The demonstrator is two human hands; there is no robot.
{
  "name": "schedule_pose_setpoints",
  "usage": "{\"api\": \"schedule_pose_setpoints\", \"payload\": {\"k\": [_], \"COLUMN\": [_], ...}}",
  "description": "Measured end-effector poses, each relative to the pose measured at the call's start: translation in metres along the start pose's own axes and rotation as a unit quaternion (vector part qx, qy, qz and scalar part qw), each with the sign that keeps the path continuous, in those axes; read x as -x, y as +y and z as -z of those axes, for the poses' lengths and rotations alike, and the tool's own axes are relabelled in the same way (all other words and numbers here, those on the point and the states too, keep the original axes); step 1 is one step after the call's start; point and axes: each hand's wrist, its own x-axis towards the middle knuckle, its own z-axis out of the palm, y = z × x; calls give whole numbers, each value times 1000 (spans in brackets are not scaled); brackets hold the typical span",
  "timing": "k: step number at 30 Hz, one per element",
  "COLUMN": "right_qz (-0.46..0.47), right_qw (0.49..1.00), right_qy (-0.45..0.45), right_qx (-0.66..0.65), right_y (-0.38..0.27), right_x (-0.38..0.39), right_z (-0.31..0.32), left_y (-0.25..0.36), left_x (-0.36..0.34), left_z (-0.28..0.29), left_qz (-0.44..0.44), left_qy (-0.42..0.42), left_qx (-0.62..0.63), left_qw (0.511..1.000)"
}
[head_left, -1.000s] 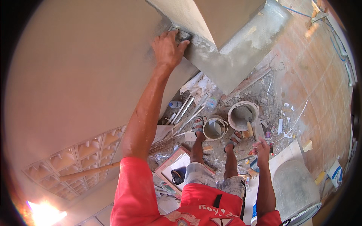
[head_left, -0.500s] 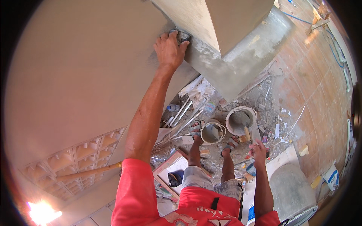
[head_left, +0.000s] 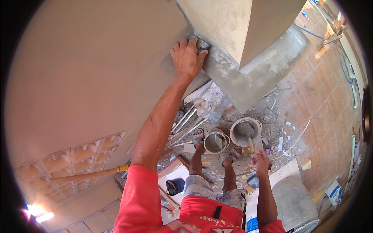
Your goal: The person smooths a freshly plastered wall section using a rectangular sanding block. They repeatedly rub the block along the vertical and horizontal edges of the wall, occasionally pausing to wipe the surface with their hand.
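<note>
My left hand [head_left: 187,58] is closed on a small grey, dark-edged pad [head_left: 202,45], perhaps a sponge, pressed into the corner where the smooth plastered wall [head_left: 97,70] meets a ledge [head_left: 244,85] coated with wet grey mortar. Its underside is hidden. My right hand [head_left: 261,161] hangs low at my side with fingers apart and slightly bent, holding nothing that I can see. Just beyond it a trowel [head_left: 251,145] with a wooden handle rests in a round bucket of grey mortar [head_left: 232,134]. Left of that stands a second bucket [head_left: 206,144] with grey contents and a flat piece inside.
Rubble, pipes [head_left: 184,118] and scraps litter the ground around my sandalled feet. A pale column [head_left: 248,31] rises from the ledge. Lower left are a patterned vent block panel [head_left: 74,159] and a wooden pole [head_left: 89,174]. A grey drum [head_left: 293,204] lies lower right, beside tiled floor [head_left: 311,97].
The view has shifted, so the wall corner and my left hand appear further right and lower. The pad stays in that same corner. My right hand appears slightly lower and closer to the trowel handle.
</note>
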Motion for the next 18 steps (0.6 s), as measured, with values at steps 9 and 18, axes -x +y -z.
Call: {"api": "schedule_pose_setpoints", "payload": {"k": [9, 18], "right_qz": [-33, -38], "right_qw": [999, 998], "right_qy": [14, 13], "right_qx": [1, 38], "right_y": [9, -4], "right_x": [4, 7], "right_z": [4, 4], "left_y": [34, 84], "left_x": [11, 166], "left_z": [14, 30], "left_qz": [18, 65], "left_qy": [-81, 0], "left_qx": [8, 372], "left_qw": [997, 926]}}
